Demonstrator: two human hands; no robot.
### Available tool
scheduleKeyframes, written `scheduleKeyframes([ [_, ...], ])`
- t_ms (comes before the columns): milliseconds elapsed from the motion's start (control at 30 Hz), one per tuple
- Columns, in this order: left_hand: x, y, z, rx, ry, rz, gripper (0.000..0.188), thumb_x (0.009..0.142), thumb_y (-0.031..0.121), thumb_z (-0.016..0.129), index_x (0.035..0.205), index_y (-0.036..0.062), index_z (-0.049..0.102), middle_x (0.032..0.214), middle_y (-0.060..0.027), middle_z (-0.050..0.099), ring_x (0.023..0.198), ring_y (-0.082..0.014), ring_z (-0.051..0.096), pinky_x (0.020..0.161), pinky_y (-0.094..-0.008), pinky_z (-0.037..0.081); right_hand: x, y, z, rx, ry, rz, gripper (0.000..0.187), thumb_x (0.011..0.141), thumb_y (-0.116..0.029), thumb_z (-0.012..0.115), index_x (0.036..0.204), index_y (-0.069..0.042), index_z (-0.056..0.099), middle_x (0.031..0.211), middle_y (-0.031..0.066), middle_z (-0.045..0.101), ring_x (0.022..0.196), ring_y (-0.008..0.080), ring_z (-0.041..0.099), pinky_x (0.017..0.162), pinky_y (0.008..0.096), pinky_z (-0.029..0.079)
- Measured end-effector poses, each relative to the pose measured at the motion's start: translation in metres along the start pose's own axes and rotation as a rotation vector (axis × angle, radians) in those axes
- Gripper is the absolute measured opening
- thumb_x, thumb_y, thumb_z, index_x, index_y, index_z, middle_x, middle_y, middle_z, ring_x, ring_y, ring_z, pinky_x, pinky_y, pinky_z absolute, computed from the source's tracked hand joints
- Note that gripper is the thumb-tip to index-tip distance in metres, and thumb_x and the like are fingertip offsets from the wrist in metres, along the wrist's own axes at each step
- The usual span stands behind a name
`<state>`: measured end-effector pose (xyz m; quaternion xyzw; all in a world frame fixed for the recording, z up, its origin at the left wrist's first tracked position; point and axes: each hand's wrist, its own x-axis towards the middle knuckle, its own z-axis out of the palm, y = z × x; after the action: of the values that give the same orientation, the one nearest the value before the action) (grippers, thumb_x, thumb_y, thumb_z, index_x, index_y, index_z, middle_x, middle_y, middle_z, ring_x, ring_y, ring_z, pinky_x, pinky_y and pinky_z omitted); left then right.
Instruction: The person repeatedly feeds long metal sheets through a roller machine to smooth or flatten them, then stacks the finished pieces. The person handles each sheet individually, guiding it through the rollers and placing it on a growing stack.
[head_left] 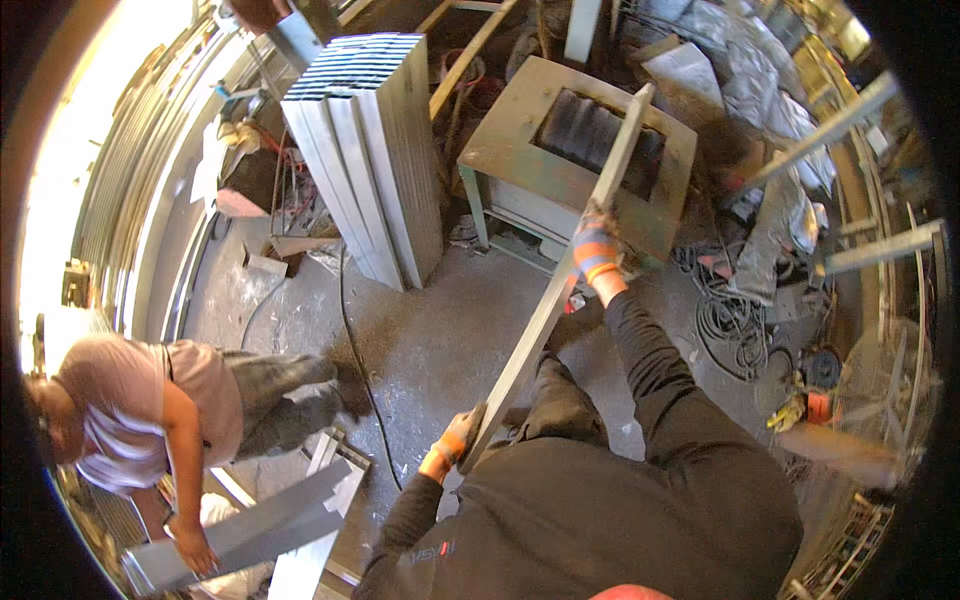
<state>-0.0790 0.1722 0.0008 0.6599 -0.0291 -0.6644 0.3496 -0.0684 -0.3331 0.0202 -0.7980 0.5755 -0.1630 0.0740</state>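
Both my hands wear orange-and-grey gloves and hold one long, pale metal profile point(545, 315) aslant in front of me. My left hand point(458, 438) is closed on its lower end, near my body. Farther along, my right hand point(597, 250) wraps around the bar past its middle. The profile's upper end reaches over a greenish metal machine point(510, 118), across the dark ribbed opening point(590, 130) in its top. Whether the bar touches the machine I cannot tell.
A tall stack of metal profiles point(395, 170) stands left of the machine. At lower left a person point(150, 410) bends over flat metal pieces point(250, 530). A black cable point(355, 350) crosses the floor. Coiled cable point(730, 325) and an angle grinder point(815, 400) lie at right.
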Motion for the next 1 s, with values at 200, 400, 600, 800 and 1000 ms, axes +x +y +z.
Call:
scheduleKeyframes([
  [200,-0.063,-0.123,-0.13,0.125,0.174,0.124,0.065,0.117,0.056,0.055,0.127,-0.0033,0.08,0.104,-0.0136,0.083,0.097,-0.0181,0.072,0.089,-0.0383,0.059,-0.129,-0.064,0.003,0.172,0.033,-0.252,0.057,0.11,-0.021,0.062,0.164,-0.005,0.056,0.172,0.0351,0.041,0.149,0.0527,0.053,0.126,0.054,0.045],
  [400,-0.076,-0.159,-0.152,0.322,-0.021,0.081,0.036,0.118,0.025,0.057,0.143,0.0036,0.071,0.126,-0.0205,0.081,0.108,-0.03,0.079,0.094,-0.0427,0.06,-0.138,-0.068,-0.023,0.362,-0.221,-0.201,0.063,0.109,-0.015,0.06,0.171,-0.005,0.047,0.183,0.0351,0.024,0.163,0.055,0.038,0.133,0.0543,0.036],
  [600,0.073,0.103,-0.113,1.033,0.292,0.946,0.036,0.103,0.011,0.068,0.139,0.0077,0.07,0.109,-0.0214,0.068,0.094,-0.045,0.072,0.082,-0.0546,0.06,0.141,-0.014,0.059,0.133,0.04,-0.262,0.055,0.109,-0.02,0.059,0.164,-0.015,0.058,0.16,0.0258,0.058,0.152,0.0487,0.051,0.13,0.0596,0.038],
  [800,0.181,0.366,-0.042,0.973,0.687,0.575,0.055,0.111,0.061,0.061,0.107,0.0056,0.064,0.096,-0.023,0.078,0.092,-0.0463,0.077,0.082,-0.0562,0.059,0.403,0.008,0.11,-0.19,-0.367,-0.407,0.051,0.104,-0.017,0.052,0.151,-0.009,0.069,0.159,0.0201,0.066,0.142,0.0404,0.066,0.124,0.0518,0.05],
  [1000,0.157,0.349,-0.055,0.986,0.663,0.518,0.055,0.109,0.06,0.066,0.108,0.0051,0.063,0.094,-0.022,0.078,0.088,-0.0465,0.077,0.08,-0.0567,0.059,0.32,-0.047,0.113,-0.184,-0.121,-0.214,0.093,0.111,-0.066,0.052,0.168,0.006,0.045,0.179,0.0287,0.039,0.167,0.0463,0.034,0.139,0.0554,0.023],
])
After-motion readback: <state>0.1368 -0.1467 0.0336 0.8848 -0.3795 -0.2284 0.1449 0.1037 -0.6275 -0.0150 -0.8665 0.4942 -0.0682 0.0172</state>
